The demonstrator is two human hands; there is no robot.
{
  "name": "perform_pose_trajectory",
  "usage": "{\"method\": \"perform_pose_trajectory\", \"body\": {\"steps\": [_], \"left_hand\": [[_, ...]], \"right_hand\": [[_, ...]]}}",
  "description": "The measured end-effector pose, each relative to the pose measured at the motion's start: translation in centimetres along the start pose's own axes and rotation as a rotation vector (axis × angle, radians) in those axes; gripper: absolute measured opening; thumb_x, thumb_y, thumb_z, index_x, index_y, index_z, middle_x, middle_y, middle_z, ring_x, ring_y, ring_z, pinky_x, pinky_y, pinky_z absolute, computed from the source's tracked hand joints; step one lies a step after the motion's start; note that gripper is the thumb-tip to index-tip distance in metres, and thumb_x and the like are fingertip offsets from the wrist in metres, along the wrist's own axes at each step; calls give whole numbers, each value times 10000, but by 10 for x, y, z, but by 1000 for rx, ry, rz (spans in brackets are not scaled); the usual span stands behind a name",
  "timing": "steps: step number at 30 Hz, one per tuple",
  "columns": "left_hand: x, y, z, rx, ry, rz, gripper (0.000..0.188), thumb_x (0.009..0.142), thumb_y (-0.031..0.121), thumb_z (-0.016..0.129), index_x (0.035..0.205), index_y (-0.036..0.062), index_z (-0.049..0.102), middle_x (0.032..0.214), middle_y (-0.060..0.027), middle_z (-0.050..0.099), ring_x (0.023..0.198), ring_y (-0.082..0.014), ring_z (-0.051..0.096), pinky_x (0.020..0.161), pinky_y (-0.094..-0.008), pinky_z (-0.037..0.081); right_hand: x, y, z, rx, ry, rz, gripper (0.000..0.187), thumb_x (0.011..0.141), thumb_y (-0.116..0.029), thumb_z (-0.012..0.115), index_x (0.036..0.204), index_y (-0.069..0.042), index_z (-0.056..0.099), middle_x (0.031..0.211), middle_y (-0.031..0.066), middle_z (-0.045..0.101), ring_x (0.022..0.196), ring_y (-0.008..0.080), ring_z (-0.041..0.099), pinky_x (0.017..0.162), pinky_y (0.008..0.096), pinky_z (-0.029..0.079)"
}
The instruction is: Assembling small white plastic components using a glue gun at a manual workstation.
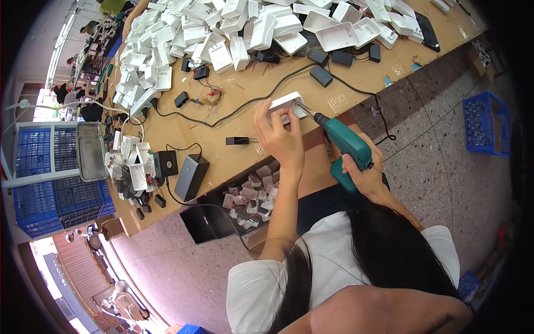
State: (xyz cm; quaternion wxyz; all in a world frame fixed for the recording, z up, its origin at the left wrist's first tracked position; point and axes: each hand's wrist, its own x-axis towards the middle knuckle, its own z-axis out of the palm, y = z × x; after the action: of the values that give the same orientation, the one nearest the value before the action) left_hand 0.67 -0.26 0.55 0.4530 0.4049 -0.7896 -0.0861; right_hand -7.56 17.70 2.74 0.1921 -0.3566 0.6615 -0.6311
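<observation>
Near the table's edge my left hand (285, 139) holds a white plastic housing (287, 102) tilted, its fingers curled over the near side. My right hand (366, 175) is wrapped round the grip of a green power screwdriver (346, 139). The screwdriver's metal tip reaches into the open side of the housing; whether it touches a screw there is too small to tell. To the left of my left hand lies a small black box (237, 141) with thin wires.
White housings (189, 42) are heaped across the far side of the table (222, 161). A black cable (267, 99) winds over it. Black adapters (192, 175) stand at left. Below the edge is a black bin (206, 222) of white pieces. A blue crate (486, 123) sits on the floor at right.
</observation>
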Motion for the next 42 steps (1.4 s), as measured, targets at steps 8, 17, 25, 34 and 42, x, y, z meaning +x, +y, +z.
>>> {"method": "perform_pose_trajectory", "body": {"steps": [8, 17, 25, 34, 42], "left_hand": [[0, 0, 1, -25, 0, -20, 102, 807, 39, 780, 856, 48, 690, 1311, -103, 624, 1275, -363, 586, 1029, -482, 481], [0, 0, 1, -45, -6, -37, 107, 796, 42, 787, 847, 45, 693, 1305, -103, 625, 1276, -365, 582, 1027, -479, 484], [0, 1, 2, -48, 3, -39, 107, 795, 39, 789, 841, 42, 692, 1297, -105, 626, 1269, -369, 583, 1018, -481, 490], [0, -2, 3, -36, 13, -28, 110, 785, 67, 811, 830, 50, 712, 1296, -79, 628, 1207, -348, 593, 932, -439, 522], [1, 1, 1, -65, -8, -54, 124, 792, 33, 793, 837, 27, 678, 1282, -111, 625, 1253, -360, 587, 988, -478, 505]], "right_hand": [[1, 0, 7, -24, 12, 50, 222, 898, -119, 772, 987, 45, 652, 894, 136, 632, 767, 243, 619, 687, 346, 499], [0, -1, 11, 14, 28, 83, 211, 913, -105, 758, 1005, 52, 652, 894, 130, 629, 761, 227, 612, 674, 337, 490], [0, -1, 12, 2, 29, 81, 198, 913, -93, 755, 1005, 50, 653, 887, 123, 626, 753, 219, 608, 668, 336, 486], [1, -8, 12, -54, -13, 41, 192, 914, -104, 763, 945, 29, 628, 852, 117, 592, 723, 228, 582, 654, 349, 473], [1, -5, 14, -98, -39, -6, 227, 900, -108, 775, 952, 19, 594, 838, 121, 558, 703, 252, 550, 626, 358, 444]]}}
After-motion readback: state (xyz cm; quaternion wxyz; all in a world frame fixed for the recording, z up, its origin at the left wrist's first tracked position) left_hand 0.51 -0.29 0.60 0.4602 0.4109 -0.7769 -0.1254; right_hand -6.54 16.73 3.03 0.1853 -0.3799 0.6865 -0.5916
